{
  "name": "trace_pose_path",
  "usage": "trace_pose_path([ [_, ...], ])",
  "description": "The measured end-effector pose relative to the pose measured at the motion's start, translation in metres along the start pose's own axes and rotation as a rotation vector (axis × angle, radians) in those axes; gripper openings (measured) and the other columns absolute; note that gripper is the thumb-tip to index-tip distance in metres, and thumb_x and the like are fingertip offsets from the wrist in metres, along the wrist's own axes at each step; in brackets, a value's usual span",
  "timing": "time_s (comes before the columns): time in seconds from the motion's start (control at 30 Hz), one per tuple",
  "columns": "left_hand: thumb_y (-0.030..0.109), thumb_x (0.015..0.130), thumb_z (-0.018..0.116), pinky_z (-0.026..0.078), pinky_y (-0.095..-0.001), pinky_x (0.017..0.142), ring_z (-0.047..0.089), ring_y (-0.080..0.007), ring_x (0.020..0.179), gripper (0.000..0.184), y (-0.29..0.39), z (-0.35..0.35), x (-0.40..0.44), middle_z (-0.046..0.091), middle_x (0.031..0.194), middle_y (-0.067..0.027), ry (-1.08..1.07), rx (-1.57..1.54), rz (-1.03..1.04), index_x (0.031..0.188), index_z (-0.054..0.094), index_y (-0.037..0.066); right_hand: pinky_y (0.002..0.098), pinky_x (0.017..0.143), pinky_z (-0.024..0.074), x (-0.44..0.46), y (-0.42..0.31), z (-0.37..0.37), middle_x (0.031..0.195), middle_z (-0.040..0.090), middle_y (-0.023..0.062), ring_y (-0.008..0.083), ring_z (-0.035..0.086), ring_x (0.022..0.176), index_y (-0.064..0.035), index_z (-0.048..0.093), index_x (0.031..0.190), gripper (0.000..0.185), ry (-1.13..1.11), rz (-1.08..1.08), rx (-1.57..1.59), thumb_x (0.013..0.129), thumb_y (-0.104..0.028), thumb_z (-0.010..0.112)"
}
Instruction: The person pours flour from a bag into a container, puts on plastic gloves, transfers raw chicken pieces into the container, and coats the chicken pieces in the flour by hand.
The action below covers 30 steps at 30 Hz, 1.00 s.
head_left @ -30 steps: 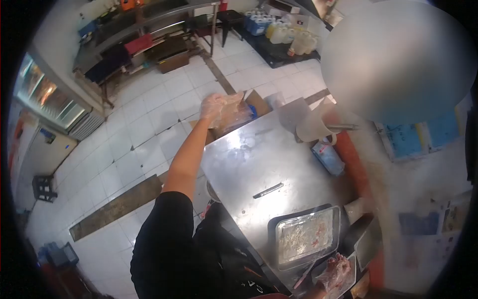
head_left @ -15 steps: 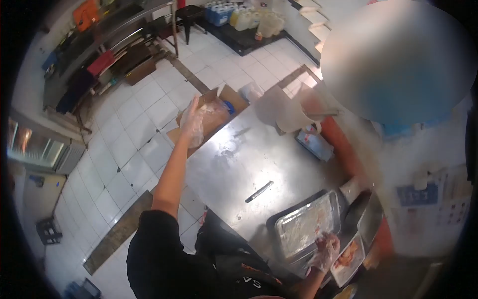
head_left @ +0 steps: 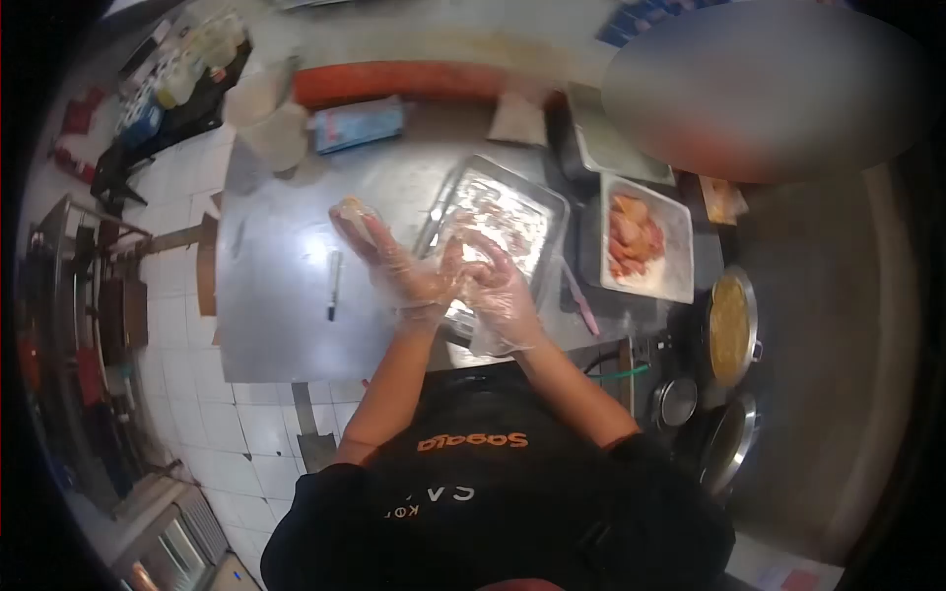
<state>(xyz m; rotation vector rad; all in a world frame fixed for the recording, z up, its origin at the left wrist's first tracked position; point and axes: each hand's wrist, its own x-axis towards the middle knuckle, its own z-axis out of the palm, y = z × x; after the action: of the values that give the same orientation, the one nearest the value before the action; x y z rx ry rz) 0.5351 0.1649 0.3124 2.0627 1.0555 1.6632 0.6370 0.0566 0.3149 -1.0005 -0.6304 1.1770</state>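
My left hand wears a clear plastic glove and reaches over the steel table, its fingers stretched toward the far left. Against its thumb side is my right hand, also gloved, with fingers curled on the loose plastic of the left glove. Both are in front of a shiny metal tray that has reddish smears on its bottom. Right of the tray stands a white container holding pieces of raw meat. A pink-handled utensil lies between tray and container.
A dark marker-like stick lies on the steel table. Along the back are a translucent pitcher, a blue box and a metal bin. Round pans stand at the right. A cardboard box is beyond the left edge.
My view has swung right. My left hand has come back from above the cardboard box to the tray, and my right hand has left the tray's edge to meet it.
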Motion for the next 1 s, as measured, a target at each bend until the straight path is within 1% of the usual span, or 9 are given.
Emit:
trace_pose_path([
  [0.17,0.026,0.078,0.074,0.024,-0.0524,0.112,0.013,-0.0427,0.143,0.100,0.068,0.090,-0.059,0.016,0.154,-0.0251,-0.157,0.148,-0.129,0.153,0.009,0.014,0.0254,0.074,0.0519,-0.038,-0.032,-0.138,0.094,0.063,0.0057,0.0109,0.061,0.080,-0.0006,0.043,0.135,0.067,-0.081,0.038,0.161,0.075,0.004,0.072],
  [0.23,0.018,0.079,0.071,0.031,-0.0481,0.110,0.030,-0.0386,0.137,0.080,0.064,0.116,-0.092,0.030,0.150,-0.0202,-0.147,0.235,-0.229,0.147,0.030,0.012,0.0260,0.074,0.0525,-0.050,-0.066,-0.184,0.093,0.063,0.0050,0.0112,0.061,0.078,-0.0009,0.045,0.134,0.066,-0.079,0.277,-0.007,0.074,0.004,0.073],
  [0.3,0.016,0.079,0.070,0.036,-0.0431,0.107,0.043,-0.0349,0.130,0.062,0.022,0.122,-0.153,0.045,0.140,-0.0191,-0.237,0.202,-0.381,0.137,0.048,0.009,0.0255,0.075,0.0526,-0.059,-0.071,-0.259,0.098,0.064,0.0068,0.0119,0.062,0.081,-0.0023,0.050,0.130,0.056,-0.138,-0.006,-0.003,0.079,-0.001,0.072],
  [0.4,0.013,0.082,0.065,0.042,-0.0396,0.100,0.055,-0.0344,0.114,0.042,0.093,0.121,-0.142,0.059,0.124,-0.0204,-1.103,0.544,-0.993,0.123,0.061,0.007,0.0278,0.084,0.0509,-0.074,-0.116,-0.349,0.108,0.064,0.0063,0.0138,0.061,0.095,-0.0020,0.058,0.120,0.039,0.187,-0.065,-0.321,0.084,-0.011,0.070],
  [0.53,0.013,0.082,0.064,0.045,-0.0428,0.093,0.059,-0.0367,0.106,0.043,0.161,0.147,-0.195,0.061,0.116,-0.0223,-1.101,0.387,-0.663,0.125,0.059,0.009,0.0321,0.088,0.0498,-0.083,-0.149,-0.440,0.110,0.065,0.0084,0.0181,0.061,0.100,-0.0003,0.058,0.120,0.040,0.421,0.005,-0.512,0.085,-0.015,0.068],
  [0.6,0.016,0.082,0.066,0.047,-0.0443,0.088,0.062,-0.0366,0.099,0.045,0.148,0.168,-0.235,0.064,0.108,-0.0225,-0.794,0.369,-0.372,0.126,0.059,0.011,0.0353,0.091,0.0487,-0.071,-0.166,-0.461,0.108,0.067,0.0166,0.0254,0.064,0.101,0.0002,0.059,0.120,0.046,0.488,0.031,-0.814,0.080,-0.021,0.070],
  [0.7,0.015,0.082,0.065,0.047,-0.0433,0.089,0.061,-0.0360,0.102,0.047,0.144,0.192,-0.256,0.063,0.112,-0.0222,-0.772,0.274,-0.409,0.128,0.057,0.010,0.0370,0.091,0.0482,-0.041,-0.164,-0.473,0.105,0.067,0.0210,0.0318,0.064,0.101,-0.0021,0.062,0.118,0.051,0.380,0.217,-1.114,0.076,-0.030,0.071],
  [0.83,0.007,0.084,0.059,0.047,-0.0416,0.092,0.060,-0.0360,0.106,0.044,0.139,0.215,-0.254,0.061,0.119,-0.0213,-0.809,0.168,-0.621,0.128,0.056,0.006,0.0426,0.077,0.0513,-0.021,-0.148,-0.439,0.090,0.068,0.0190,0.0320,0.066,0.087,-0.0032,0.066,0.097,0.033,0.210,0.047,-1.617,0.077,-0.030,0.064],
  [1.0,-0.005,0.080,0.051,0.047,-0.0404,0.094,0.061,-0.0339,0.107,0.043,0.191,0.232,-0.179,0.064,0.116,-0.0184,-0.556,0.007,-0.171,0.123,0.059,0.001,0.0445,0.076,0.0508,-0.014,-0.139,-0.437,0.089,0.067,0.0183,0.0332,0.066,0.088,-0.0066,0.065,0.091,0.022,0.194,0.169,-1.765,0.078,-0.023,0.059],
])
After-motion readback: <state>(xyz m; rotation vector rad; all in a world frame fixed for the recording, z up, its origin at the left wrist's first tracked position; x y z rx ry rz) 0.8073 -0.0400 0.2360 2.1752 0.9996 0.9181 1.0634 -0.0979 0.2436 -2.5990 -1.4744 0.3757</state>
